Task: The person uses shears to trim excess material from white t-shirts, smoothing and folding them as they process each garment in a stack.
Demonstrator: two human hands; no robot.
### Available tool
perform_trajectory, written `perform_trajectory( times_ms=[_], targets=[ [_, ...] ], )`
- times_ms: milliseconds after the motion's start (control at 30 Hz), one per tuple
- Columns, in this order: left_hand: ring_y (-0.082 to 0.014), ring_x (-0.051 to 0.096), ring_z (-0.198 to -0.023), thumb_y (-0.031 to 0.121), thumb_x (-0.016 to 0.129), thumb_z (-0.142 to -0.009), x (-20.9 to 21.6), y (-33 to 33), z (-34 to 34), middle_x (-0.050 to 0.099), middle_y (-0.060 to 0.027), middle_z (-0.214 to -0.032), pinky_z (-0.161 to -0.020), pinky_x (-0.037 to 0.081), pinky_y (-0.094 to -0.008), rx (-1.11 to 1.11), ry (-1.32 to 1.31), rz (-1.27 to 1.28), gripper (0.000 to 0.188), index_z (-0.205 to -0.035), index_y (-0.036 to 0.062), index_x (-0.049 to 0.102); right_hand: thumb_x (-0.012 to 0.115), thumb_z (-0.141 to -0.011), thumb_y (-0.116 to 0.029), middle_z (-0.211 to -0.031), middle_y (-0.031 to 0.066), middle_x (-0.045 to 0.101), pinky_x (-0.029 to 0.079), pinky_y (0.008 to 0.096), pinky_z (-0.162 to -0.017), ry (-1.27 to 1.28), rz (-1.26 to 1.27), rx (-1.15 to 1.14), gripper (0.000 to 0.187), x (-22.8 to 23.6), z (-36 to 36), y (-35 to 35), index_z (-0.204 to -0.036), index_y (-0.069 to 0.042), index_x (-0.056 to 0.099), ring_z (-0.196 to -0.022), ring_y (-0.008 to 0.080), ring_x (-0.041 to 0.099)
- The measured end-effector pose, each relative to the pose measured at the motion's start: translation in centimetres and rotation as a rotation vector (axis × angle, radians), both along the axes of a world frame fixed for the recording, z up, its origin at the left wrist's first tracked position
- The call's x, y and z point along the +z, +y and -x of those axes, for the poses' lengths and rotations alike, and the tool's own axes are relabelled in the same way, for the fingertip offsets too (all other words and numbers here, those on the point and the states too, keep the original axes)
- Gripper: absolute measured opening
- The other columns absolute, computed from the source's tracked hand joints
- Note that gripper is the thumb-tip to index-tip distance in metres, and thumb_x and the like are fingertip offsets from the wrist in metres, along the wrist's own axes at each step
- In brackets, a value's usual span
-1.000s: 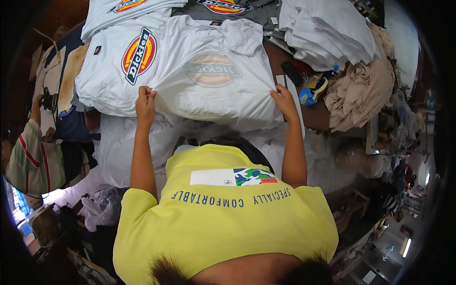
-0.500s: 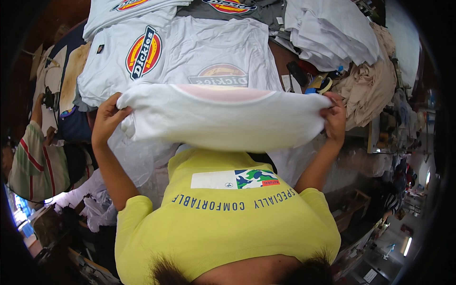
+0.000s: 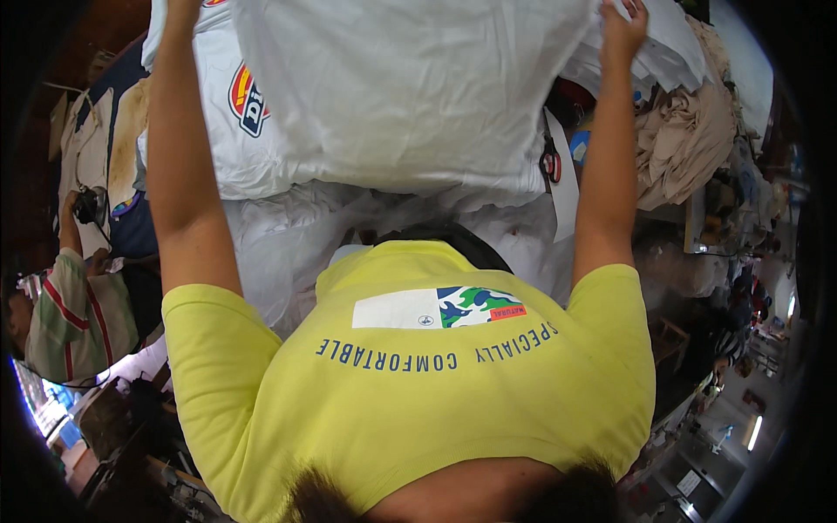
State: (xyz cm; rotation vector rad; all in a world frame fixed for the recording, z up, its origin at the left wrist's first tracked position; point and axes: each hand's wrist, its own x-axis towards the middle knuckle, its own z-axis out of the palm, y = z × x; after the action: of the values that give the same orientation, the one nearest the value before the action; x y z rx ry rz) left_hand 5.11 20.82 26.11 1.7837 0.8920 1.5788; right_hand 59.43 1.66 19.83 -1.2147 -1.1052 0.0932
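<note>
A white shirt (image 3: pixel 410 96) is spread away from me between my raised arms, its lower edge hanging nearest my body. My right hand (image 3: pixel 624 33) is at its far right corner, fingers closed on the fabric. At the top edge of the picture, my left hand (image 3: pixel 181 10) is mostly cut off and its fingers are hidden. Beneath the spread cloth on the left lies another white shirt (image 3: pixel 228 148) with a red, yellow and dark blue print, partly covered.
Red-handled scissors (image 3: pixel 551 164) and a white paper strip (image 3: pixel 567 187) lie by my right forearm. Beige cloth (image 3: pixel 684 144) is heaped at the right. On the left, a co-worker in a striped shirt (image 3: pixel 78 305) has a hand at a dark device (image 3: pixel 90 206). Translucent plastic (image 3: pixel 279 244) lies before me.
Both hands have moved far forward and up, away from my body. The white shirt, bunched and rolled between them before, is now spread out over the other shirts.
</note>
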Motion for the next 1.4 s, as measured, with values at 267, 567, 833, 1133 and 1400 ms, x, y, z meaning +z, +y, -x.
perform_trajectory(
  times_ms=[267, 567, 833, 1133, 1400],
  targets=[
    [-0.0394, 0.043, -0.111, 0.036, 0.070, -0.069, -23.1, -10.8, -0.4, 0.046, -0.0259, -0.119, -0.092, 0.034, -0.0481, 0.259, 0.913, 0.036, 0.065, -0.123, 0.0083, 0.045, 0.067, -0.064, -0.003, -0.102, 0.0114, 0.053, 0.042, 0.0334, -0.080, -0.452, 0.507, 0.142, 0.040, -15.0, 12.8, -10.4, -0.103, -0.007, 0.059, -0.090, 0.0259, 0.051],
    [-0.0210, 0.056, -0.074, 0.017, 0.063, -0.080, -23.2, -18.6, 3.2, 0.059, -0.0085, -0.087, -0.069, 0.047, -0.0325, 0.358, 0.539, 0.459, 0.021, -0.096, 0.0037, 0.057, 0.063, -0.065, 0.003, -0.095, 0.0088, 0.054, 0.045, 0.0290, -0.077, -0.200, 0.754, -0.013, 0.037, -17.3, 16.5, -18.6, -0.100, -0.006, 0.059, -0.091, 0.0222, 0.054],
    [-0.0171, 0.055, -0.077, 0.009, 0.064, -0.081, -23.8, -10.5, 14.4, 0.056, -0.0080, -0.093, -0.070, 0.048, -0.0307, 0.408, -0.558, 0.712, 0.029, -0.104, 0.0024, 0.049, 0.061, -0.073, -0.001, -0.086, 0.0078, 0.058, 0.047, 0.0267, -0.065, -0.193, 0.771, 0.468, 0.020, -13.8, 22.2, -19.6, -0.093, -0.004, 0.061, -0.071, 0.0182, 0.058],
    [-0.0149, 0.052, -0.078, 0.006, 0.065, -0.077, -23.9, -19.9, 4.0, 0.053, -0.0079, -0.091, -0.070, 0.045, -0.0248, 0.605, -0.145, 0.496, 0.028, -0.100, -0.0005, 0.049, 0.058, -0.081, -0.017, -0.092, 0.0138, 0.055, 0.043, 0.0402, -0.080, -0.563, 0.994, -0.375, 0.024, -14.8, 12.7, -20.4, -0.102, -0.007, 0.055, -0.095, 0.0311, 0.052],
    [-0.0141, 0.062, -0.073, 0.021, 0.060, -0.084, -23.7, -32.8, -7.8, 0.063, -0.0086, -0.086, -0.066, 0.052, -0.0232, -0.149, -0.456, 1.389, 0.025, -0.096, -0.0009, 0.059, 0.060, -0.080, -0.017, -0.090, 0.0196, 0.061, 0.045, 0.0424, -0.074, -0.397, 1.186, -0.273, 0.034, -17.5, 8.0, -21.1, -0.110, -0.006, 0.050, -0.084, 0.0357, 0.059]
  ],
)
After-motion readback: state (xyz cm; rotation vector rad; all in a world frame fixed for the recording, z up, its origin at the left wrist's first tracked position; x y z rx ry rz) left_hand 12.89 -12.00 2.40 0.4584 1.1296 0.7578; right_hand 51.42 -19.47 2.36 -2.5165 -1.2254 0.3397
